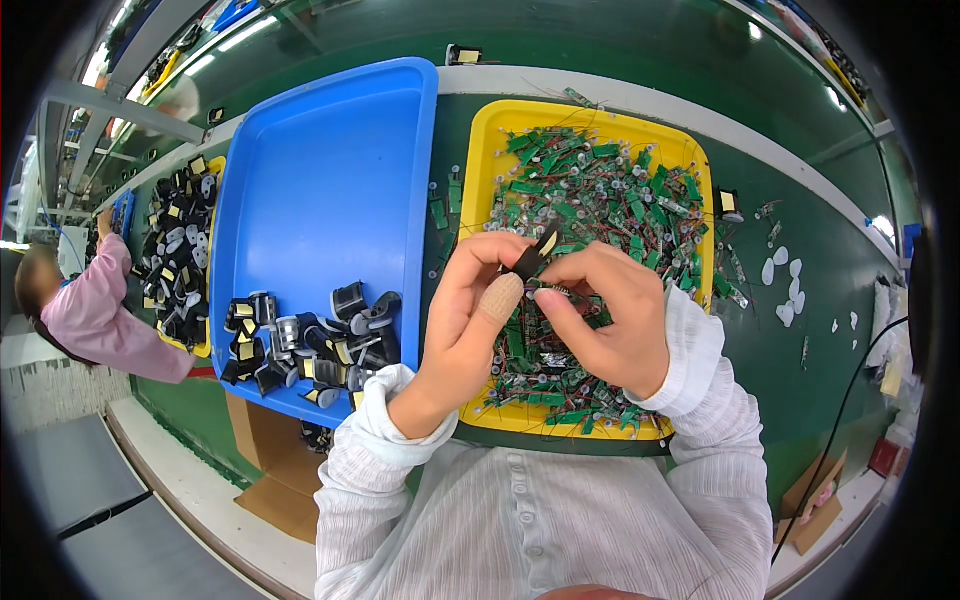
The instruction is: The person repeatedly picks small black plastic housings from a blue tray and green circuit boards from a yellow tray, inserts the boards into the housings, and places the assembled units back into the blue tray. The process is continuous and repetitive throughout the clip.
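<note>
A small black plastic housing with a cream-coloured pad (538,252) is pinched between the fingers and thumb of my left hand (465,305). A tan bandage (500,298) wraps that thumb. My right hand (615,315) is closed close beside the housing, thumb and forefinger pressed together on a small part I cannot make out clearly. Both hands are over a yellow tray (480,150), heaped with green circuit boards (570,170) that have thin wires and small round pale pieces.
Left of the yellow tray stands a blue tray (325,170), with black housings (320,350) piled at its near end. Another yellow tray (215,190) of black parts lies farther left, near a person in pink (115,310). White pieces (785,290) and loose boards lie at right.
</note>
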Motion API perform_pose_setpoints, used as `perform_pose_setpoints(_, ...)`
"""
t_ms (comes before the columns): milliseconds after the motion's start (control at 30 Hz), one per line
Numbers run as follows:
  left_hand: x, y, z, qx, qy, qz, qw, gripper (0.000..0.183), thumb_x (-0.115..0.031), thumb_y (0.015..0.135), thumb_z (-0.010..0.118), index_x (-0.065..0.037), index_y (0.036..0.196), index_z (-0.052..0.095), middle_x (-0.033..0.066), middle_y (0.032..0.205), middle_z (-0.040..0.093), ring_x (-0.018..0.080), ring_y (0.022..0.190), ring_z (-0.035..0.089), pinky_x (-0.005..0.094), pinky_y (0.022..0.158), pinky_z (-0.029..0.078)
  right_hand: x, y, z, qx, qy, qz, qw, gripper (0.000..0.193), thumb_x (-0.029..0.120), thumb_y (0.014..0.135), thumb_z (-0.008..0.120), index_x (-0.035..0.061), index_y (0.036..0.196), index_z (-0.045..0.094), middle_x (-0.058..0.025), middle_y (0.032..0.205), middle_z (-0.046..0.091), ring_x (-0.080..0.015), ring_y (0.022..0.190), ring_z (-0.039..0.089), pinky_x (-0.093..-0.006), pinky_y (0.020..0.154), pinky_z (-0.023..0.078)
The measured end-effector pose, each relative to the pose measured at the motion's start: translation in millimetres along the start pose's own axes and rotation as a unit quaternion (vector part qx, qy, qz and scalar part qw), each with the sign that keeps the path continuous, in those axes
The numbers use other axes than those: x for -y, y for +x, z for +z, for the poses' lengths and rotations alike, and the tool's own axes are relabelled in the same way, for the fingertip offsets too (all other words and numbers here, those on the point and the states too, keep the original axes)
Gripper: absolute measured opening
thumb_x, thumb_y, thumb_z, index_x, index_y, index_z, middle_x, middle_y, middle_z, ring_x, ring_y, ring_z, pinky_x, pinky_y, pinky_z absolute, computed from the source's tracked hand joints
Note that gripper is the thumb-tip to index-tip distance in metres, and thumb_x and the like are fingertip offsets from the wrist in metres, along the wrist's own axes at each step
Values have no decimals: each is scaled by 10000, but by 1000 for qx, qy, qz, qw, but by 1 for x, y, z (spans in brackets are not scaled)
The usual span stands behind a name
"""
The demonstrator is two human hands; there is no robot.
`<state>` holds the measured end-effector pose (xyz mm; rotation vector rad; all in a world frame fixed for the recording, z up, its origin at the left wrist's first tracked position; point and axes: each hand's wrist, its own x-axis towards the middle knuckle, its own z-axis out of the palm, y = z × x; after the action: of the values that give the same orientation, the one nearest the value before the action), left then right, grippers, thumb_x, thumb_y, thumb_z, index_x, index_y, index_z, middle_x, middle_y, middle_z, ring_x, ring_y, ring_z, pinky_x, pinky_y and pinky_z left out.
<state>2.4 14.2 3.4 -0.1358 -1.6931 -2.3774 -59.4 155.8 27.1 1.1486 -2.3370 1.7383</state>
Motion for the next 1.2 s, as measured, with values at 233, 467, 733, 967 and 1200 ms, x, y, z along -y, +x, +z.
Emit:
perform_pose_setpoints(233, -7, 1, 3, 4, -51, -72, 996, 250, -56, 869, 486, 15, 1106, 453, 67, 1092, 495, 146, 1037, 469, 295, 929, 342, -3, -2, 0, -12, 86, 59, 994, 83, 23, 742, 624, 8, 812, 583, -70, 678, 582, -134, 553, 545, -234, 463, 414)
perform_pose_setpoints(467, -2, 1, -5, 18, -28, -31, 999, 222, -52, 856, 507, 6, 1066, 467, 79, 1075, 490, 160, 1017, 472, 305, 916, 345, -2, 0, -1, 4, 44, 15, 999, 97, 21, 726, 636, 13, 813, 593, -67, 685, 590, -157, 545, 521, -252, 479, 411)
perform_pose_setpoints(733, -2, -2, -3, 12, 20, 27, 999, 205, -67, 859, 502, 2, 1050, 470, 97, 1081, 480, 175, 1038, 458, 313, 930, 330, 5, -2, -3, 30, 34, 43, 998, 104, 27, 718, 645, 17, 812, 600, -62, 691, 596, -146, 507, 488, -262, 470, 376)
perform_pose_setpoints(967, -6, 1, -3, 10, -25, -36, 999, 242, -84, 867, 492, 16, 1088, 483, 92, 1100, 476, 169, 1065, 449, 307, 937, 328, -7, -4, 2, -8, 168, 95, 981, 108, 27, 752, 633, -1, 846, 588, -58, 682, 583, -99, 541, 518, -234, 490, 406)
perform_pose_setpoints(1200, -3, 0, -6, 18, -24, 11, 999, 196, -70, 855, 503, 11, 1034, 501, 102, 1093, 492, 176, 1053, 467, 319, 927, 347, -4, -4, 0, 32, 123, 70, 989, 110, 14, 748, 629, -1, 846, 583, -74, 724, 577, -131, 561, 536, -240, 516, 423)
